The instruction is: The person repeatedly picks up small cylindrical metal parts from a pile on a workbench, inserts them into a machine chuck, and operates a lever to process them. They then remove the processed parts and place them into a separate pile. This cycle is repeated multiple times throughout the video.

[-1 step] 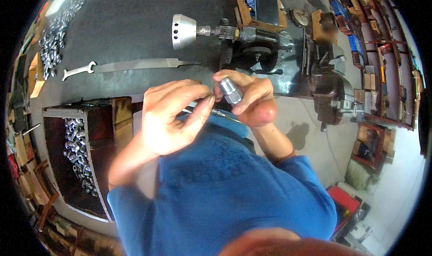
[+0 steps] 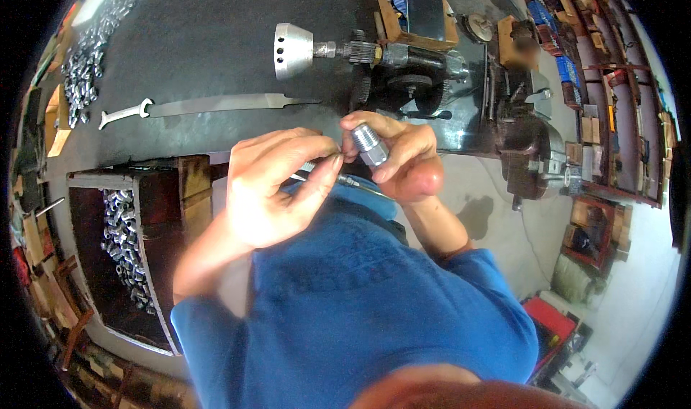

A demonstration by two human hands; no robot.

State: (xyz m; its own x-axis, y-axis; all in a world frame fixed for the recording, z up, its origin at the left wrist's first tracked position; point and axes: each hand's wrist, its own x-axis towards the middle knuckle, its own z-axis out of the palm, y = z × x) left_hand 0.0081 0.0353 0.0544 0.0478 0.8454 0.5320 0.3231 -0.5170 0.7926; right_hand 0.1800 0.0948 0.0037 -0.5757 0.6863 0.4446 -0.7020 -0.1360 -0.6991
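Note:
Between the thumb and fingers of my right hand (image 2: 407, 153) is a silver threaded pipe fitting (image 2: 370, 147), tilted with its threaded end up and away from me. My left hand (image 2: 277, 182) is close beside it on the left, thumb and forefinger pinched together. Whatever sits in that pinch is too small or too hidden to name. Below the hands, partly covered by them, a thin metal rod-like tool (image 2: 353, 182) shows against the blue cloth.
On the dark workbench (image 2: 209, 56) lie a flat file (image 2: 216, 105) and an open-ended wrench (image 2: 124, 114). A geared machine with a silver cone (image 2: 294, 51) stands beyond my hands. Loose fittings (image 2: 85, 71) are piled at left; a wooden bin (image 2: 138, 229) holds more. A vise (image 2: 536, 153) is right.

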